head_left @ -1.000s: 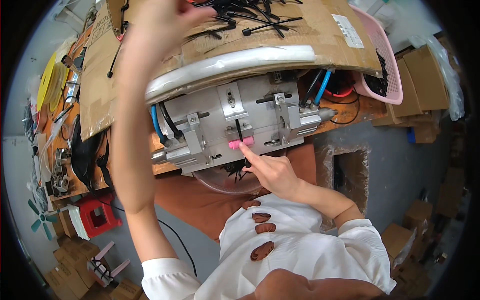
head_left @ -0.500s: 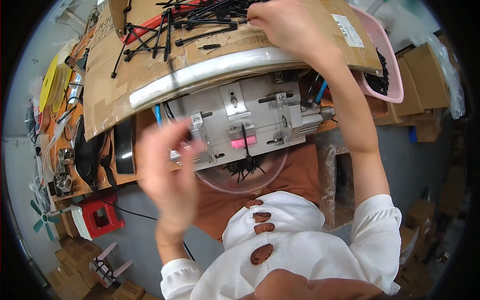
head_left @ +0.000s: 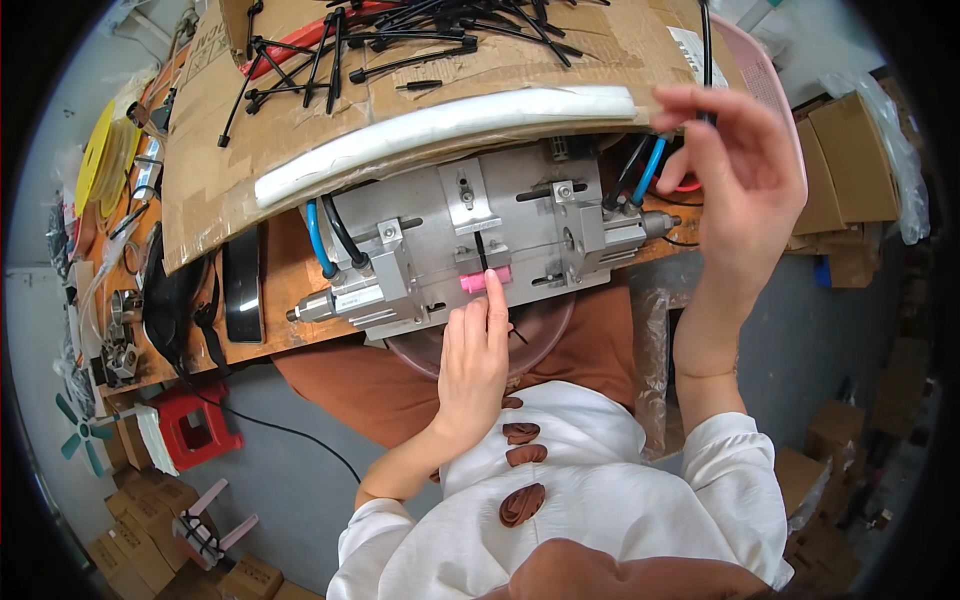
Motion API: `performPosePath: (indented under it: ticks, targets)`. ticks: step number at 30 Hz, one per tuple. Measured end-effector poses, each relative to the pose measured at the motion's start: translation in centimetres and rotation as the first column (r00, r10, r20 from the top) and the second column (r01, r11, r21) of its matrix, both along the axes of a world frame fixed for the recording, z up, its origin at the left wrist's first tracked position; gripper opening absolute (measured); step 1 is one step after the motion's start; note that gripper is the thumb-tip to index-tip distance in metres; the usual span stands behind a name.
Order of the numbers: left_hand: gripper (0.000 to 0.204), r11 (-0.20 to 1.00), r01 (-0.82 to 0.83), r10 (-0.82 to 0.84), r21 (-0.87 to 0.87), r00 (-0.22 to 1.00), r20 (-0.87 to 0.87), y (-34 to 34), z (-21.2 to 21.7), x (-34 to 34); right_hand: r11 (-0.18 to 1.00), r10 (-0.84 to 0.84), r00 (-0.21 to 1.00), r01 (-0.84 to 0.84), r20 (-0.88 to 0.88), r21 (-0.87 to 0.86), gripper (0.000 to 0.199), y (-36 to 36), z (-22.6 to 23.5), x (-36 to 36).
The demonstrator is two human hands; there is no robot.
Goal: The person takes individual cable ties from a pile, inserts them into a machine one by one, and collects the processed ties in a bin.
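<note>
left hand now on pink block

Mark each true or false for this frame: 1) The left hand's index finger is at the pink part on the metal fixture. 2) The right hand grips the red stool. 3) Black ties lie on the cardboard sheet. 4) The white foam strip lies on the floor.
1) True: the left hand has its index fingertip at the pink part on the metal fixture.
2) False: the right hand is raised, pinching a thin black tie; the red stool stands untouched.
3) True: black ties lie on the cardboard sheet.
4) False: the white foam strip lies along the cardboard's edge.
</note>
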State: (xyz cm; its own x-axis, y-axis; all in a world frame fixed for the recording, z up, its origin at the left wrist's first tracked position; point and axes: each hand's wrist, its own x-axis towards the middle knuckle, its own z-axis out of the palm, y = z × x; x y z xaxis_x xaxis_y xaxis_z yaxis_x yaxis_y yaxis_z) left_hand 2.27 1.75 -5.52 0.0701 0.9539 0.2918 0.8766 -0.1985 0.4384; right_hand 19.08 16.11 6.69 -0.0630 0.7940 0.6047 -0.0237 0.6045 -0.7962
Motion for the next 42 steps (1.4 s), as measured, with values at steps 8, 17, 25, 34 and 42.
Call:
performPosePath:
  ticks: [8,17,25,34,42]
  targets:
    - [0.061,0.991,0.061,-0.054,0.123,0.997,-0.054,3.4,5.0,-3.7,0.989,0.061,0.843,-0.122,0.535,0.081,0.063,-8.7,-9.6,-1.4]
    - [0.029,0.94,0.325,-0.302,0.103,0.933,-0.195,19.4,11.5,-13.8,0.984,0.133,0.738,-0.177,0.661,0.0,0.063,-9.7,-13.5,-3.9]
    - [0.071,0.969,0.091,-0.044,0.231,0.979,-0.201,7.6,10.5,-8.8,0.984,0.081,0.736,-0.165,0.672,0.063,0.063,-8.2,-9.3,-2.1]
    - [0.06,1.0,0.005,-0.003,0.016,0.985,-0.171,-0.9,0.7,-0.2,0.998,-0.055,0.888,0.051,0.457,0.021,0.042,-5.4,-5.6,-1.1]
    - [0.068,0.999,0.028,-0.031,-0.016,0.97,-0.241,-0.1,0.8,-0.5,0.991,-0.13,0.907,0.101,0.402,0.092,0.042,-4.2,-5.1,0.4]
